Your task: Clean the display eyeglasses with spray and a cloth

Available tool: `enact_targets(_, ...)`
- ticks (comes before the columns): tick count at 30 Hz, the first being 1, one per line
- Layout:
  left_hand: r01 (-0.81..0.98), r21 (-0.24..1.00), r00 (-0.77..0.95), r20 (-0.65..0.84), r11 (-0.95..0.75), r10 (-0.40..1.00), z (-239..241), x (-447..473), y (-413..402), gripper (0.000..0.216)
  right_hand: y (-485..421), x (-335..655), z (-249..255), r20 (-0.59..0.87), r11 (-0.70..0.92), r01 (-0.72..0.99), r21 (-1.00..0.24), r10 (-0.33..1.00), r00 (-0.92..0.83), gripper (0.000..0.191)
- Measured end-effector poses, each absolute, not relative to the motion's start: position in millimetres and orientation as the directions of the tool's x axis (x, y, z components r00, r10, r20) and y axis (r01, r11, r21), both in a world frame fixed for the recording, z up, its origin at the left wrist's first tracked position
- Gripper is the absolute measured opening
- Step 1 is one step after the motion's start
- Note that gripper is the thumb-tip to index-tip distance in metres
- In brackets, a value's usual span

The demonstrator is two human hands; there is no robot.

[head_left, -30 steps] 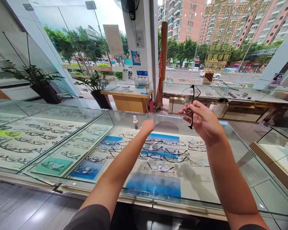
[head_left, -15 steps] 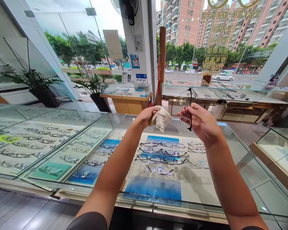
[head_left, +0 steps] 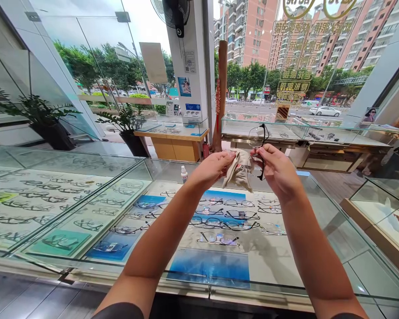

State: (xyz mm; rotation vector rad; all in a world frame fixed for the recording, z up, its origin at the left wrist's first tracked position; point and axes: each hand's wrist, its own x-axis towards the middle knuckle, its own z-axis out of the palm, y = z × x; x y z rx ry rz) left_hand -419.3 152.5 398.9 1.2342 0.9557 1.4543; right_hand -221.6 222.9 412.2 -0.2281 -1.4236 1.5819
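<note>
My right hand [head_left: 278,170] pinches a pair of eyeglasses [head_left: 263,133] near the bridge. The glasses are turned on end, with a dark frame and clear lenses. Between the fingers of my left hand [head_left: 216,167] is a beige cleaning cloth [head_left: 240,170] with printed dark and red characters. The cloth is bunched and hangs beside the lower lens, partly behind it; whether the two touch I cannot tell. Both hands are held above a glass display case [head_left: 219,283].
Several eyeglasses [head_left: 242,215] lie inside the case below my hands. A small white bottle [head_left: 184,173] stands on the glass behind my left forearm. Another glass case [head_left: 379,199] is at the right. Potted plants [head_left: 128,128] and window-side counters [head_left: 176,144] stand farther back.
My left hand has moved right with the cloth, bringing it up to the lower lens. The right hand stays nearly in place with the eyeglasses. The white bottle now shows more fully.
</note>
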Motion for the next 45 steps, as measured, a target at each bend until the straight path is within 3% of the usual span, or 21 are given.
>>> enact_targets(6, -0.126, 0.935, -0.169, 0.308, -0.331, 0.936, 404, -417, 148, 0.041, 226, -223, 408, 0.455, 0.207, -0.465, -0.861, 0.722, -0.522, 0.02)
enact_targets(16, -0.045, 0.96, 0.119, 0.28, -0.276, 0.953, 398, -408, 145, 0.056, 226, -233, 401, 0.46, 0.136, -0.546, -0.827, 0.722, -0.516, 0.028)
enact_targets(28, -0.134, 0.923, 0.044, 0.37, -0.362, 0.928, 383, -380, 150, 0.046, 216, -241, 404, 0.458, 0.007, -0.662, -0.749, 0.727, -0.511, 0.027)
enact_targets(36, -0.128, 0.914, -0.02, 0.385, -0.385, 0.923, 393, -376, 139, 0.043, 212, -242, 407, 0.492, 0.004, -0.75, -0.662, 0.757, -0.43, 0.031)
enact_targets(45, -0.128, 0.896, -0.092, 0.417, -0.426, 0.904, 393, -376, 143, 0.044, 213, -242, 406, 0.472, -0.038, -0.733, -0.679, 0.742, -0.475, 0.03)
